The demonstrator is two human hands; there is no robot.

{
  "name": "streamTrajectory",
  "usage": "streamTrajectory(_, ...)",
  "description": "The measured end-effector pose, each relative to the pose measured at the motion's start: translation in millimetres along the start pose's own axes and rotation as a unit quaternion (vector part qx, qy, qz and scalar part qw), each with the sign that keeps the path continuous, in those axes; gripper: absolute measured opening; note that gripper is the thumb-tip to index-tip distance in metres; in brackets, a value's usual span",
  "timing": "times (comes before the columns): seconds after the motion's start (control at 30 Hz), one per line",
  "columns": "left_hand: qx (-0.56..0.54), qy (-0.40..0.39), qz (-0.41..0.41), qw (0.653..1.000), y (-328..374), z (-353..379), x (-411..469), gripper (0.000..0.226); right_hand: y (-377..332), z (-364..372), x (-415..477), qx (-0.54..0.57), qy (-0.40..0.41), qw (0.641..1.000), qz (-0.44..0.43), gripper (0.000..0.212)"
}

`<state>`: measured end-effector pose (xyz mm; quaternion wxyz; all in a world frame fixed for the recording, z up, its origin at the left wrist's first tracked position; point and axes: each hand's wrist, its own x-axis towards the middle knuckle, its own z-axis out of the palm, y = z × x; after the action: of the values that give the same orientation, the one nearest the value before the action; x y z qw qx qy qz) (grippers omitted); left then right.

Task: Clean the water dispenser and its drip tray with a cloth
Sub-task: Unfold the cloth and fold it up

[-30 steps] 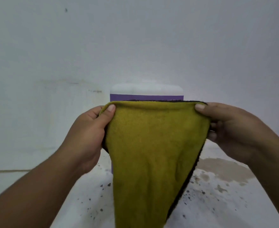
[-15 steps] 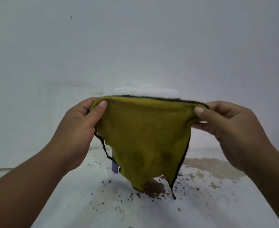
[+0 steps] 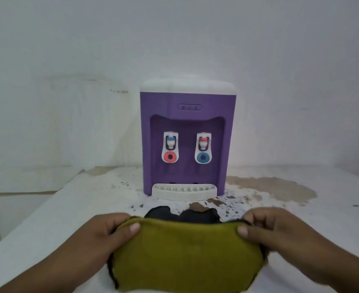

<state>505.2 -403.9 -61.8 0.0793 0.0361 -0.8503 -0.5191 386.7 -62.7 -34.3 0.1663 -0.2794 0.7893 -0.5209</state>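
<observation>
You've lowered the cloth [image 3: 185,252] from eye level, so wiping can begin, I judge. Your left hand [image 3: 102,235] pinches its left top corner and your right hand [image 3: 280,231] pinches the right. Beyond and between both hands stands the water dispenser [image 3: 187,140], with its drip tray [image 3: 184,190] nearest your knuckles and apart from the cloth.

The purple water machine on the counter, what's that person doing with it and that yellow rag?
A person seems to be getting ready to clean the purple-and-white tabletop water dispenser. Their left hand and right hand each pinch a top corner of an olive-yellow cloth, stretched between them low in front of it. The cloth is not yet touching the dispenser or its white slotted drip tray. The white counter around it is speckled with dark spots and brown stains.
</observation>
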Motion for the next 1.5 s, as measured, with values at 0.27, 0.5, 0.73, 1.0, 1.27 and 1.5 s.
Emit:
streamTrajectory(0.27,0.069,0.199,-0.069,0.975,-2,25,69,0.058,17,16,76,-0.128,0.247,0.961,0.001,0.024)
streamTrajectory(0.5,0.310,-0.059,0.243,0.917,-29,15,33,0.037,41,29,29,-0.400,0.026,0.870,-0.287,0.039)
streamTrajectory(0.73,0.324,-0.063,0.336,0.882,-55,8,28,0.015,53,29,33,-0.452,0.020,0.835,-0.314,0.027)
streamTrajectory(1.0,0.152,0.078,0.144,0.975,-37,8,23,0.022,35,4,35,-0.172,0.116,0.955,-0.210,0.023)
streamTrajectory(1.27,-0.072,0.244,-0.036,0.967,54,26,59,0.027,-43,13,51,0.294,0.189,0.935,0.059,0.019)
streamTrajectory(1.5,-0.249,0.083,0.044,0.964,110,69,33,0.033,-89,54,14,0.121,0.164,0.970,-0.135,0.015)
